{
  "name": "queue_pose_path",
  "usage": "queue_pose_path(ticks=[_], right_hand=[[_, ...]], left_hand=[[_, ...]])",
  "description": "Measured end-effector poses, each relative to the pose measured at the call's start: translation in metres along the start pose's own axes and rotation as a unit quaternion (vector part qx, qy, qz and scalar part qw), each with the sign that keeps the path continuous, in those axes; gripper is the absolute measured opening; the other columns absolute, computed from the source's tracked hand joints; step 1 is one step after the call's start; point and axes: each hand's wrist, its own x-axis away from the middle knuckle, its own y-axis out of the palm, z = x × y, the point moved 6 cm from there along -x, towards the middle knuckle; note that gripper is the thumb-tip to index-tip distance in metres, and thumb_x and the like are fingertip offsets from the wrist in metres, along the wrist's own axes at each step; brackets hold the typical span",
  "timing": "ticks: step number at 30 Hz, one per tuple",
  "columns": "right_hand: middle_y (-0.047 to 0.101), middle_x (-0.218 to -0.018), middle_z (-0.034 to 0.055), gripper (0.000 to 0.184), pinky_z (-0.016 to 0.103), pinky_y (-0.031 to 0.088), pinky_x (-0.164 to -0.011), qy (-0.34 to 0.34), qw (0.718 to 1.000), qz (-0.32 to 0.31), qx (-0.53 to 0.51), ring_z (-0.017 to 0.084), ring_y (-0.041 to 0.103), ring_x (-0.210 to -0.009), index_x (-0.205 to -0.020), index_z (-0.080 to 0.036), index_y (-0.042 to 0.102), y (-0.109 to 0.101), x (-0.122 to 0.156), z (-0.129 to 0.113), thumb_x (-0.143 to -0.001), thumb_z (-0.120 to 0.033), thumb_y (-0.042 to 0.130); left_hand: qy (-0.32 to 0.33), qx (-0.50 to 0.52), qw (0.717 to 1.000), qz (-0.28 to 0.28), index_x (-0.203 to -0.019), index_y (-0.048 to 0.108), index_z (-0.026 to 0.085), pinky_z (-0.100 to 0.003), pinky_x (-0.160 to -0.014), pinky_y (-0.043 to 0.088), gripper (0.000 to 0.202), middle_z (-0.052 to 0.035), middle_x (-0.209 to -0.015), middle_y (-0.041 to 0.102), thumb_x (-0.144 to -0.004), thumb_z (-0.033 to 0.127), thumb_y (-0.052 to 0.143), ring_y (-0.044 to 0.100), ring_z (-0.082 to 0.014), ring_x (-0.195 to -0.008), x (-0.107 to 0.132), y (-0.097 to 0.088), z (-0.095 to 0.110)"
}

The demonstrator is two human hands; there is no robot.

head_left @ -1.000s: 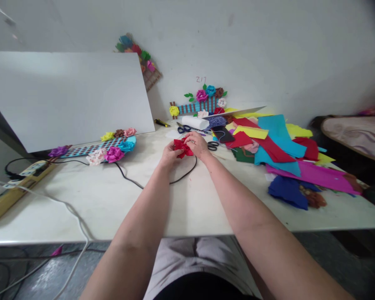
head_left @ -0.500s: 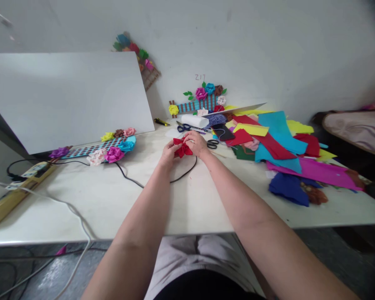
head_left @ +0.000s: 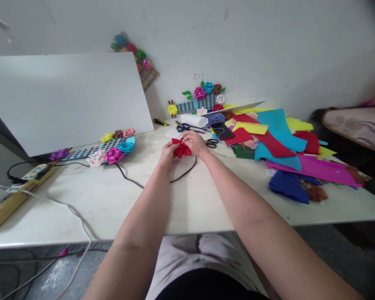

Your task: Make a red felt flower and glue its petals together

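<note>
Both my hands meet over the middle of the white table (head_left: 206,200), pinching a small red felt flower (head_left: 181,148) between them. My left hand (head_left: 166,153) grips its left side with curled fingers. My right hand (head_left: 196,143) closes over its right and top side. A black cable (head_left: 184,173) loops on the table just below the flower.
A heap of coloured felt sheets (head_left: 281,146) covers the right side. Blue scissors (head_left: 184,127), black scissors (head_left: 211,143), a white roll (head_left: 193,120) and blue yarn (head_left: 217,119) lie behind my hands. A flower-decorated woven strip (head_left: 103,149), a white board (head_left: 68,100) and a power strip (head_left: 18,187) are at left.
My hands stay on the red flower and turn it slightly; the view has shifted a little. Nothing else has moved.
</note>
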Motion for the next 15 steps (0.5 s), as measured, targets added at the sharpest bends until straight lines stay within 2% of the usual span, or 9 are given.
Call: queue_pose_path(ticks=[8,15], right_hand=[[0.063,-0.096,0.0049,0.015,0.034,0.043,-0.094,0.020,0.998,0.046,-0.034,0.019,0.057,-0.094,-0.069,-0.018,0.065,-0.011,-0.002,0.004,-0.069,-0.014,0.050],[0.063,-0.089,0.0019,0.017,0.033,0.044,-0.084,0.091,0.993,0.076,0.014,0.017,0.055,-0.080,-0.076,-0.020,0.067,-0.019,0.001,0.011,-0.072,-0.021,0.050]], left_hand=[[0.025,-0.003,1.000,0.008,-0.087,0.066,0.017,-0.026,-0.052,0.046,0.037,-0.0035,-0.070,0.067,-0.055,0.034,0.072,0.060,-0.0166,-0.061,-0.002,-0.002,0.003],[0.068,-0.009,0.997,0.025,-0.091,0.065,0.017,-0.025,-0.054,0.047,0.041,-0.0033,-0.077,0.069,-0.056,0.037,0.072,0.061,-0.0161,-0.064,-0.006,-0.007,0.008]])
